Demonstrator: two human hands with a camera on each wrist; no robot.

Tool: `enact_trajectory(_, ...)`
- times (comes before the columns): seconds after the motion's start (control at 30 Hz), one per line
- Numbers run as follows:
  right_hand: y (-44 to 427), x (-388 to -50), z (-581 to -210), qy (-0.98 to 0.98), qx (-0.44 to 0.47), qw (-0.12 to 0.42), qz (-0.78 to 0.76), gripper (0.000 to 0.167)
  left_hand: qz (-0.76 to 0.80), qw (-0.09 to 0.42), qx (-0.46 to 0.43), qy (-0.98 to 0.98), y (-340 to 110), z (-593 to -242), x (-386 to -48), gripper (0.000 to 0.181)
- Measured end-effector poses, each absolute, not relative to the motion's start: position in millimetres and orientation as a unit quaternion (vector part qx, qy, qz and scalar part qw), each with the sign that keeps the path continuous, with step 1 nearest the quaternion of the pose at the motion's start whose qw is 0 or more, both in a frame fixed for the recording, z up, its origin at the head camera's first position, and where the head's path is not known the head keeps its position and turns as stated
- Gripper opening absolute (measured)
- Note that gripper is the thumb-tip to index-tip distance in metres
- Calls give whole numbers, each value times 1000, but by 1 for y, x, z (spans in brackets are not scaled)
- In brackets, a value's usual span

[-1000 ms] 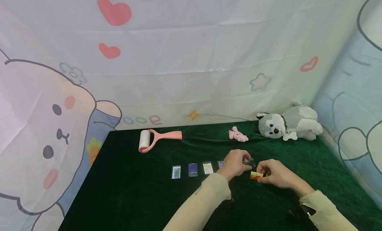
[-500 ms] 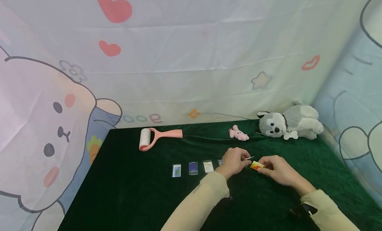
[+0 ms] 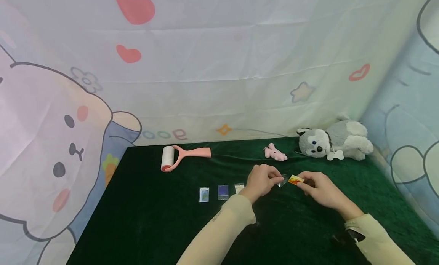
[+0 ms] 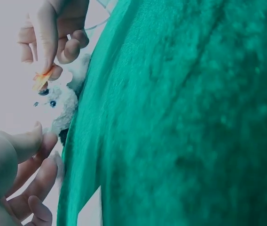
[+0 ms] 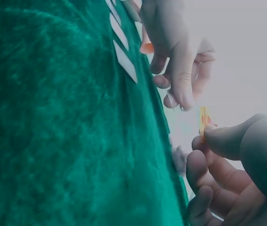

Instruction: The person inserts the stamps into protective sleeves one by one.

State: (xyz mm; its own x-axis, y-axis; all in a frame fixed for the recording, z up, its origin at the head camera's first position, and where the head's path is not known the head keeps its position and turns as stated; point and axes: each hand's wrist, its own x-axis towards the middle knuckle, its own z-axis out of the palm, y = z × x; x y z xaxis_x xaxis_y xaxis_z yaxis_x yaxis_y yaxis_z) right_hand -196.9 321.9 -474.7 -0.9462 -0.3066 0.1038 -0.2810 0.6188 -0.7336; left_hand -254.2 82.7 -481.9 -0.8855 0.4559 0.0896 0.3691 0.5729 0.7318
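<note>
My right hand (image 3: 320, 189) pinches a small yellow card with red print (image 3: 295, 179) between thumb and fingertips; the right wrist view shows the yellow card (image 5: 203, 123) nearly edge-on. Just left of it, my left hand (image 3: 261, 181) pinches a small clear plastic sleeve (image 3: 282, 180) between thumb and forefinger. Sleeve and card are close together in the air above the green cloth; whether they touch I cannot tell. To the left lie a blue-green card (image 3: 204, 195), a purple card (image 3: 223, 192) and a whitish card (image 3: 239, 187) partly behind my left hand.
A pink lint roller (image 3: 192, 153) lies at the back left of the green cloth (image 3: 154, 219). Farther right are a small pink plush toy (image 3: 275, 153) and a grey-and-white plush dog (image 3: 315, 143). A printed curtain (image 3: 219, 67) hangs behind the table.
Both hands have risen slightly away from the cloth, the left also drifting left. The yellow card has come up level with the sleeve, which has turned in the left fingers.
</note>
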Motion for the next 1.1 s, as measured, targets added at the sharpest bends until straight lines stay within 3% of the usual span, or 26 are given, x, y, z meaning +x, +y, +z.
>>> enact_trajectory(0.53,298,-209,-462,900,-154,-52,-404,22,455,47,235,858,41,-477,-254,13)
enact_trajectory(1.1,280,-218,-456,904,-182,-58,-382,11,483,66,261,833,19,-478,-253,18)
